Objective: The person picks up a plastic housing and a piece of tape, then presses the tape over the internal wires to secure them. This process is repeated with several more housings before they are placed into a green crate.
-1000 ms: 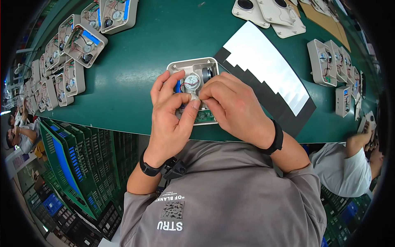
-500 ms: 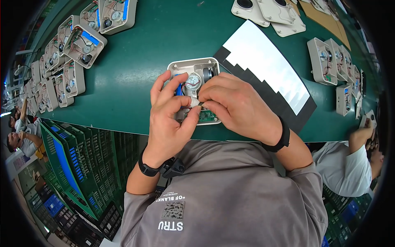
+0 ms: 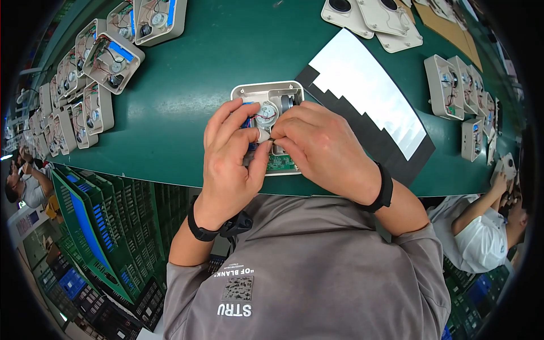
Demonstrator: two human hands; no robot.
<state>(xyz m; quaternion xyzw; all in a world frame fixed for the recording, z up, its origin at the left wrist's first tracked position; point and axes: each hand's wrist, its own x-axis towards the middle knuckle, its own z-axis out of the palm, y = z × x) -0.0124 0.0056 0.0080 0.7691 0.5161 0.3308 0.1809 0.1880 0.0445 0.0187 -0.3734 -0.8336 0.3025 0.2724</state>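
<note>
An open pale plastic housing (image 3: pixel 266 86) lies on the table in front of me. Inside it are a round silver motor-like part (image 3: pixel 267 115) with red and dark wires, a black round part (image 3: pixel 287 102) and a green circuit board (image 3: pixel 281 164). My left hand (image 3: pixel 229 156) is over the housing's left side, thumb and index finger pinched, with a white covering on the index fingertip. From the right, my right hand (image 3: pixel 331 147) meets it, its thumb and index pinched too. Something small and dark shows between the fingertips; its kind is hidden.
Similar filled housings (image 3: pixel 115 62) stand in rows at the left; several more (image 3: pixel 443 88) are at the right. Pale covers (image 3: pixel 381 17) lie at the back. A black-and-white sheet (image 3: pixel 362 85) is beside my housing. Green crates (image 3: pixel 107 226) stand lower left. A co-worker (image 3: pixel 481 232) sits at right.
Both pinched hands have shifted slightly left and up over the housing, fingertips still together. The co-worker at the right has changed posture, leaning with an arm toward a pale part.
</note>
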